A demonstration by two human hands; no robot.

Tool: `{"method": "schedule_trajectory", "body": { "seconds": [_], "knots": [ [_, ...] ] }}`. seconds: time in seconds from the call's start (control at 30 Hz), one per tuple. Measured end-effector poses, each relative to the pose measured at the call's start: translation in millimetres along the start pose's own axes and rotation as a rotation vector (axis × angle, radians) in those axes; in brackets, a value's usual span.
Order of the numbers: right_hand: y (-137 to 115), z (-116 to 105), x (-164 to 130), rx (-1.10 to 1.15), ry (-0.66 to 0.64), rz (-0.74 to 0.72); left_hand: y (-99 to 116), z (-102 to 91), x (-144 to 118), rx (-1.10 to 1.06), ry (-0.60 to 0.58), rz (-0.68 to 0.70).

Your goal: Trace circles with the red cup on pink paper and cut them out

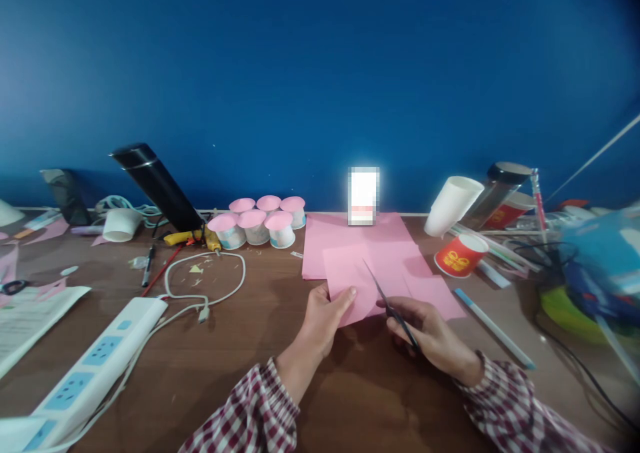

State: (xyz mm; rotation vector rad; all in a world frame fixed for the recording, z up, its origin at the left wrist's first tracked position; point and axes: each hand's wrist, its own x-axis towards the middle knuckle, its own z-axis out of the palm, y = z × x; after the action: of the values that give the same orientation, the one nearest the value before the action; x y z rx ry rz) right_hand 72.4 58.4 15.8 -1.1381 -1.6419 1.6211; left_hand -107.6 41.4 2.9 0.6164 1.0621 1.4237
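My left hand (327, 316) pinches a sheet of pink paper (347, 270) by its lower left part, thumb on top. Dark-handled scissors (395, 313) are gripped in my right hand (433, 336), their blade pointing up and left along the right side of that sheet. Whether the blades are parted I cannot tell. Beneath and behind lie larger pink sheets (317, 246) on the brown table. Left of them stands a cluster of several paper cups (257, 233) topped with pink paper discs.
Left are a white power strip (115, 350), a looped white cable (167, 276) and a leaning black flask (160, 186). A bright, blurred-out upright screen (363, 196) stands against the blue wall. Right are a red paper cup (460, 256), white stacked cups (450, 206) and a blue-white pen (495, 330).
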Motion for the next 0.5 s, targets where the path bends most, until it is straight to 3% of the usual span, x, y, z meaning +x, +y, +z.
{"method": "schedule_trajectory", "body": {
  "seconds": [0.5],
  "knots": [
    [-1.0, 0.0, 0.6, -0.016, -0.018, -0.009, -2.4, -2.1, 1.4, 0.053, -0.002, -0.002]
  ]
}}
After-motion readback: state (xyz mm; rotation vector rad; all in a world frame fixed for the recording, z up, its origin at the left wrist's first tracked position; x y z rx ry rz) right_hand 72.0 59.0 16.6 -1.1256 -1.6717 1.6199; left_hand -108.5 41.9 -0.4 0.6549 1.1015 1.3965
